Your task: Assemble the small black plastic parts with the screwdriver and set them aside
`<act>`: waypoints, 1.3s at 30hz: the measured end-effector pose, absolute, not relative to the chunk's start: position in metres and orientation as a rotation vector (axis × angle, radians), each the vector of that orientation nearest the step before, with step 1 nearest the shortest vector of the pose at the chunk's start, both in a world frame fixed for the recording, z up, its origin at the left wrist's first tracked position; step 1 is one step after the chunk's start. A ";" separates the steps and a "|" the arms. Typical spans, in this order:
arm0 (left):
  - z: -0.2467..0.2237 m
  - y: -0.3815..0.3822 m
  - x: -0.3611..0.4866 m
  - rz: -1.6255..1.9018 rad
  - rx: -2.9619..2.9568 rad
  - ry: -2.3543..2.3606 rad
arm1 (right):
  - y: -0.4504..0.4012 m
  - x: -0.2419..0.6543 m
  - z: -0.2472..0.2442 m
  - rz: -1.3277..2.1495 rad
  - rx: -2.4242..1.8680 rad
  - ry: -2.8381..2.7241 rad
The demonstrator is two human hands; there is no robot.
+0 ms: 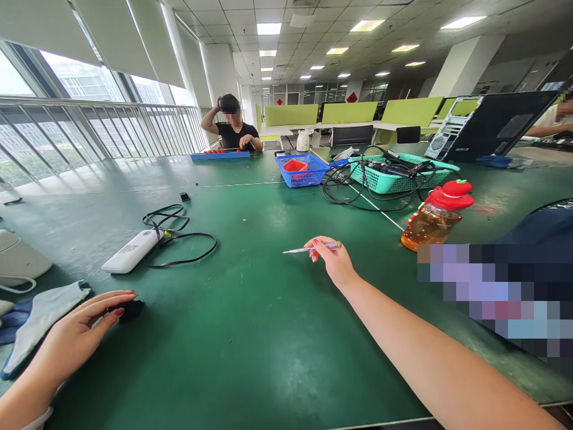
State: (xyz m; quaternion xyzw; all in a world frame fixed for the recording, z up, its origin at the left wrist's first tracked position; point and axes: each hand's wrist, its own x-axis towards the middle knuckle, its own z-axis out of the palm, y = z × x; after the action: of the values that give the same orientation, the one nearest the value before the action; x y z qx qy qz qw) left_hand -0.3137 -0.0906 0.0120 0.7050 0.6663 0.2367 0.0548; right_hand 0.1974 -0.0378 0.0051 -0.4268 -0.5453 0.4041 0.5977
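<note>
screwdriver (308,249): thin, clear-handled; held low over the green table (250,346), mid-frame, a bit right of centre
long axis: near level, metal tip pointing to the person's left, handle end toward the right
right hand (333,263): closed in a pinch on the handle end, thumb and fingertips wrapped round it, arm stretched forward from the lower right
left hand (83,325): fingers loosely spread, fingertips resting on a small black part (128,310) at the left edge; cannot tell whether it grips or only touches
key relation: black part lies well to the left of the screwdriver and nearer the body; the tip already faces that side; left hand is on the part, right hand well apart from it
near left hand: grey-white glove (40,316) just beside it, white casing at the far left edge
between the hands, further off: white power bank (129,251) with a black cable (183,245) looped beside it
right of the screwdriver: bottle (432,218) of amber drink with red lid, leaning
further back: blue basket (302,170), teal basket (394,173) full of cables, open computer case (487,128)
other person (233,128): seated at the far end, one hand at the head, well apart
</note>
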 end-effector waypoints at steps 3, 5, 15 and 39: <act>0.010 -0.090 -0.318 0.713 2.159 2.041 | -0.037 0.198 0.004 0.932 -0.996 -1.276; 0.008 -0.090 -0.320 0.681 2.167 2.076 | -0.037 0.198 0.004 0.933 -1.004 -1.274; 0.007 -0.091 -0.316 0.654 2.291 2.142 | -0.038 0.197 0.004 0.931 -1.014 -1.279; 0.018 -0.096 -0.295 0.768 2.177 2.232 | -0.037 0.199 0.002 0.922 -1.005 -1.287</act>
State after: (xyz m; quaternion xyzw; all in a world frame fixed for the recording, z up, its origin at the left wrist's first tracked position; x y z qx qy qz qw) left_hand -0.2951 -0.0958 0.0184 0.6776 0.6947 0.2389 -0.0347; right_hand 0.1985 -0.0365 0.0016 -0.4321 -0.5531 0.3965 0.5917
